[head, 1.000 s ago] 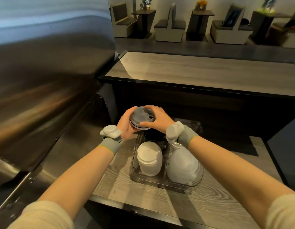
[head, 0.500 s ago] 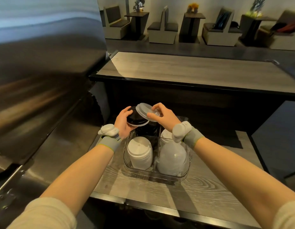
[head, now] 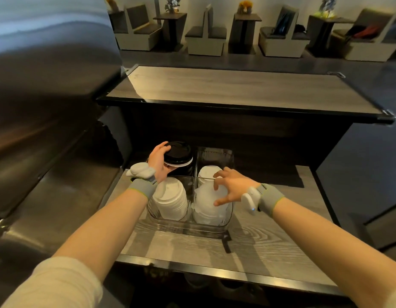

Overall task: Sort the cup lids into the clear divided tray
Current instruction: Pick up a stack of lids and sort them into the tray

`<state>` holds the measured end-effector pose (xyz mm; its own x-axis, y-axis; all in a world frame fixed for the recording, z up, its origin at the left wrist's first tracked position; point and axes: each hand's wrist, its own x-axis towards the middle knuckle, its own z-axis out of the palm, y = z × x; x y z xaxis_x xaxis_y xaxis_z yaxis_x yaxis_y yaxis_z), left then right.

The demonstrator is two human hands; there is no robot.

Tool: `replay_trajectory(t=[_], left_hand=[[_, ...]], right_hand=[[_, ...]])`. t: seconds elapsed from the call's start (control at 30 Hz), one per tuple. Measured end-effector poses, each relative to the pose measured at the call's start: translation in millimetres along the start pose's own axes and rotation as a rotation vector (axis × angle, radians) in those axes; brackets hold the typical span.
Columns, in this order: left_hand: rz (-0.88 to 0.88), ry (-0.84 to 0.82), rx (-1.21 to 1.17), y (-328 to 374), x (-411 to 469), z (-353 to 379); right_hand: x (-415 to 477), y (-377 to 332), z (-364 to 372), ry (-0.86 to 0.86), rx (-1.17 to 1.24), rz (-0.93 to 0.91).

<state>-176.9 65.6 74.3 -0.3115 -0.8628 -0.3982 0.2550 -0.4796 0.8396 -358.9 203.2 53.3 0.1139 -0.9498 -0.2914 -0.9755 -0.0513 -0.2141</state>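
A clear divided tray (head: 214, 228) stands on the low wooden counter. My left hand (head: 159, 162) grips a black lid (head: 179, 154) with a white edge beneath it, over the tray's far left compartment. A stack of white lids (head: 170, 200) fills the near left compartment. Frosted clear lids (head: 207, 210) fill the near right compartment, and a white lid (head: 207, 172) lies in the far right one. My right hand (head: 230, 187) hovers over the frosted lids with fingers spread and nothing in it.
A higher wooden counter (head: 237, 90) runs behind the tray. A steel surface (head: 48, 130) slopes along the left. The low counter's front edge (head: 214, 268) is close to me. Seats and small tables stand far behind.
My right hand took a clear lid off the black one, brought it down to the near right compartment and let go. My left hand lowered the black lid toward the far left compartment.
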Motion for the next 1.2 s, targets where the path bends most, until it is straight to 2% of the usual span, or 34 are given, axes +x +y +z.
replay_trajectory(t=[0.13,0.3,0.43,0.6,0.73,0.97,1.1,1.2], left_hand=[[0.016,-0.032,0.013,-2,-6,5],[0.009,-0.119,0.089,-3,-11,9],[0.014,-0.204,0.161,-5,-11,10],[-0.051,-0.213,0.058,0,-2,2],[-0.099,-0.236,0.034,2,9,-9],[0.020,-0.210,0.081,8,28,-25],[0.031,-0.075,0.047,21,37,-34],[0.056,0.056,-0.004,32,50,-51]], right_hand=[[2,-3,-7,0.088,0.123,0.015],[21,-24,-28,0.423,0.480,0.068],[38,-41,-42,0.387,0.598,0.059],[56,-50,-49,0.376,0.609,0.087],[67,-55,-53,0.377,0.723,0.129],[88,-61,-57,0.366,0.898,0.174],[101,-61,-60,0.418,1.003,0.210],[107,-57,-59,0.409,0.914,0.273]])
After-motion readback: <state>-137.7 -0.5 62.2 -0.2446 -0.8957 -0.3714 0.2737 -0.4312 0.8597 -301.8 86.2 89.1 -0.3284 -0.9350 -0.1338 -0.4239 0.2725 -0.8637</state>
